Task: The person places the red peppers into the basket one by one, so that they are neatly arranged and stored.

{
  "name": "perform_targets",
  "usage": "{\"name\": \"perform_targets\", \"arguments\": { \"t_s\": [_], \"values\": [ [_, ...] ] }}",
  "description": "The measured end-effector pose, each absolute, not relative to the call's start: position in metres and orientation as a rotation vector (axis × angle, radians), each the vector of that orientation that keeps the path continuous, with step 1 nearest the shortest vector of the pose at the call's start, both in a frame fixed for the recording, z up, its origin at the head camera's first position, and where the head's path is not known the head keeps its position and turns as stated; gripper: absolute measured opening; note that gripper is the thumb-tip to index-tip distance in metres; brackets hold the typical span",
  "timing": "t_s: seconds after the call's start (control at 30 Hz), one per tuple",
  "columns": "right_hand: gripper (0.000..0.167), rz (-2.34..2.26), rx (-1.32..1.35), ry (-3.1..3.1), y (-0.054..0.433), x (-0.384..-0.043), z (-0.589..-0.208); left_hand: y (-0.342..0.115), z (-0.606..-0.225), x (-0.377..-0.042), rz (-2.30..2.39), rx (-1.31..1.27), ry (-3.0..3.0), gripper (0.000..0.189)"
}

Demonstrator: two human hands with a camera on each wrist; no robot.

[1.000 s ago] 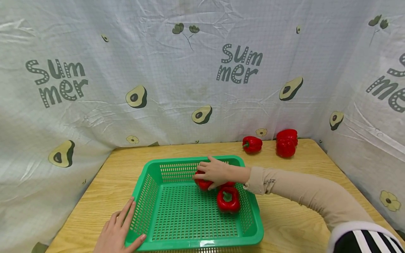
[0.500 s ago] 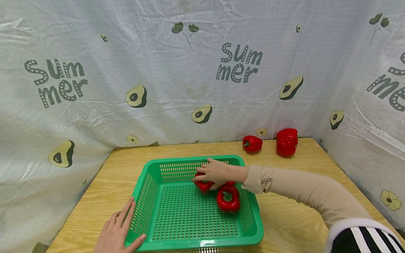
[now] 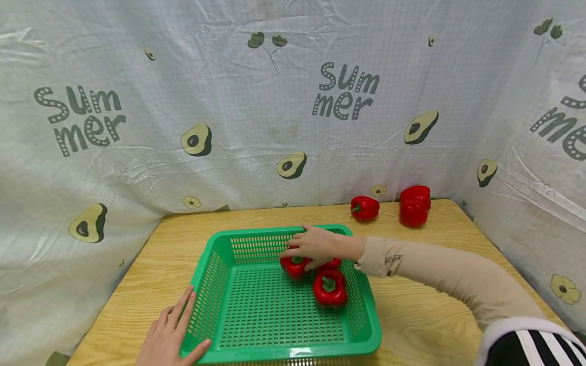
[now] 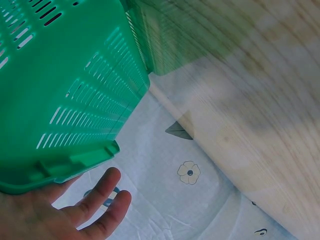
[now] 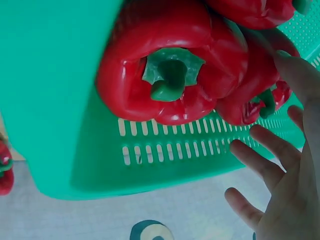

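My right hand (image 3: 316, 244) is over the green basket (image 3: 229, 352), fingers spread at a red bell pepper (image 3: 294, 269) inside it. In the right wrist view, the thumb (image 5: 295, 75) overlaps that pepper (image 5: 245, 102), while the other fingers stand apart from it. A second pepper (image 3: 332, 264) shows partly behind the hand; its green stem faces the right wrist camera. Nearer me sits a third pepper (image 3: 336, 295), stem toward me. My left hand (image 3: 167, 330) rests at the basket's near left corner, fingers straight along the side, thumb at the near rim.
On the wooden table (image 3: 412, 305), one red bell pepper (image 3: 365, 209) lies behind the basket. Two more peppers (image 3: 414, 212) sit together at the back right. A printed cloth (image 3: 247, 101) hangs behind and beside the table.
The pepper by my right hand has turned, so more of its stem shows. My right hand has shifted slightly back and to the right. The left hand stays in place.
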State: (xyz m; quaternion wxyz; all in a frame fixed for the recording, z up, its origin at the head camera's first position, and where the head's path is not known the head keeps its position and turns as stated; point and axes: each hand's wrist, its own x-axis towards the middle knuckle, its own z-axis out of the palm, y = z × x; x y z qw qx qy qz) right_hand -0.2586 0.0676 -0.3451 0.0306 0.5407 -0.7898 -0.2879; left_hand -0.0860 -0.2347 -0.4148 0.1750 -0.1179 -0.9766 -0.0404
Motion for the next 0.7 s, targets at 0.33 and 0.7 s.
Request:
{"name": "perform_targets", "arguments": {
  "t_s": [0.33,0.7],
  "values": [
    [0.058,-0.672,1.733,-2.384,0.084,-0.256,-0.338,-0.235,-0.414,-0.086,-0.094,-0.329,-2.761,0.092],
    [0.054,-0.588,1.735,-2.374,0.102,-0.254,-0.343,-0.236,-0.415,-0.086,-0.084,-0.322,-2.797,0.094]
  ]
}}
